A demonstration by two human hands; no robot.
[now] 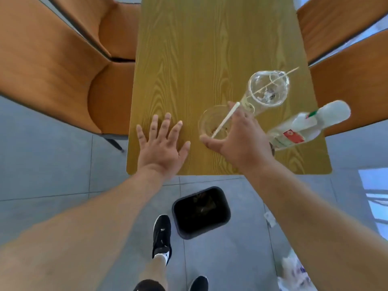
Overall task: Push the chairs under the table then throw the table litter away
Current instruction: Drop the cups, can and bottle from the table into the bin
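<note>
View from above a wooden table [189, 59] that fills the centre of the frame, with orange upholstered chairs [63, 70] tucked along its left and right edges. The left hand [162, 143] lies flat on the tabletop near the bottom edge of the table, fingers spread, grasping nothing. The right hand [237, 139], just right of centre, curls around a clear plastic cup [212, 124] with a white straw [225, 119] sticking up out of it; thumb and fingers appear to grip its rim. Just beyond it, toward the right, a taller clear cup [267, 89] holds a thin wooden skewer [277, 80], and a clear plastic bottle [304, 127] with a red label lies tilted near the table's right edge. A black bin [201, 213] sits open on the grey floor at bottom centre, beside a black shoe. Risks: the wrist is near the bottle and could nudge it off the edge; lifting could tip the tall cup; the loose straw may slip out short of the bin
</note>
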